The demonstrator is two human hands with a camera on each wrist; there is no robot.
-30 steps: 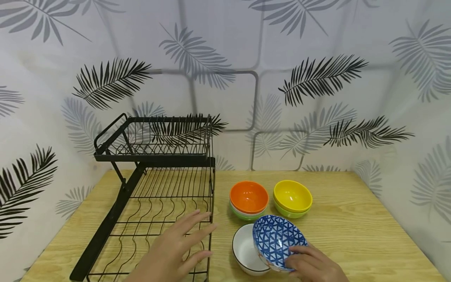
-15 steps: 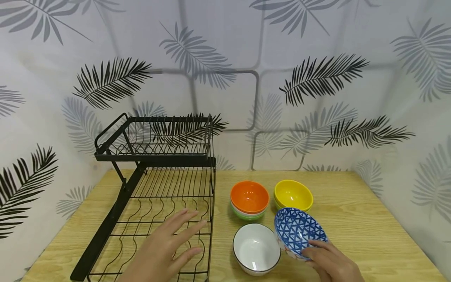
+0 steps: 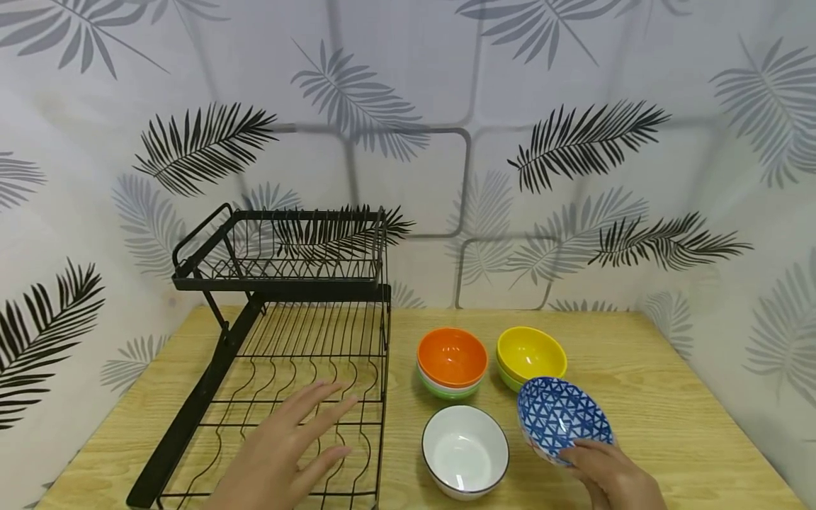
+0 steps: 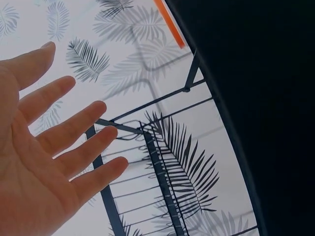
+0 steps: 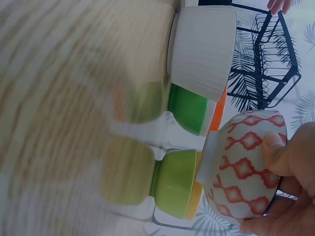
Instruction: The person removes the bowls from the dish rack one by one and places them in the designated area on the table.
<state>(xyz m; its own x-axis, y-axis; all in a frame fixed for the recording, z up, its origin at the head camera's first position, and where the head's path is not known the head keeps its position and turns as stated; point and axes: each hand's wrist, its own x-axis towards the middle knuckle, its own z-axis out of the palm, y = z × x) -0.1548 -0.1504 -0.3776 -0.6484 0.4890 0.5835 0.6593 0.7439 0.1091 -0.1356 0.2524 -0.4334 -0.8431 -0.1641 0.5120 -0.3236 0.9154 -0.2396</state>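
Note:
My right hand [image 3: 617, 478] grips the near right rim of a patterned bowl [image 3: 557, 414], thumb and fingers on either side of its wall. Blue triangles cover the inside; in the right wrist view red diamonds ring the white outside of this bowl [image 5: 241, 172]. It hangs tilted above the table, just in front of the stacked yellow bowl [image 3: 532, 354]. To its left a white bowl [image 3: 465, 453] with a dark rim stands upright. My left hand [image 3: 274, 457], fingers spread and holding nothing, hovers over the lower tier of a black dish rack [image 3: 280, 286].
An orange bowl [image 3: 451, 358] tops a stack with white and green bowls under it, behind the white bowl. A light green bowl [image 5: 174, 182] sits beneath the yellow one. The rack's raised upper basket fills the table's back left. A leaf-patterned cloth [image 3: 414, 177] hangs behind.
My right hand has carried the patterned bowl rightward, away from above the white bowl, whose inside now shows fully. My left hand has drifted slightly left and down over the rack.

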